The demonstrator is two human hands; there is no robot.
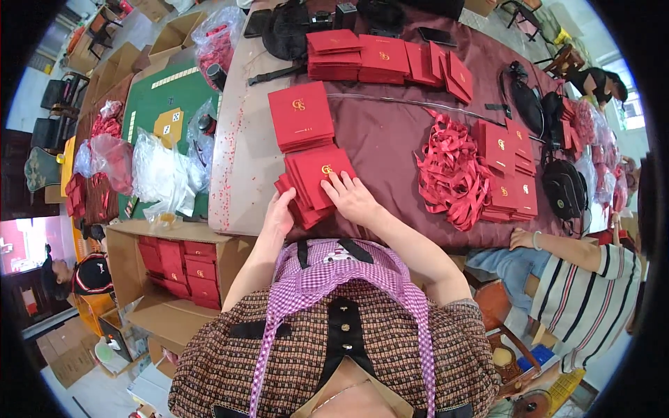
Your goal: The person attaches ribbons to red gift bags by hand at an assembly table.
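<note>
Head view shows 2 bare hands at a fanned stack of red packets (304, 171), lying on the tabletop (233, 160) near its close edge. The left hand (280, 212) touches the stack's left side; whether its grip pinches any packets, I cannot tell. The right hand (353, 200) lies over the top packet, its grip flat with fingers slightly spread (a gold mark (326, 169) shows just beyond the fingertips). Farther back sits another red pile (300, 115). To the right, a heap of red ribbons (453, 174) lies beside more packet piles (505, 188).
</note>
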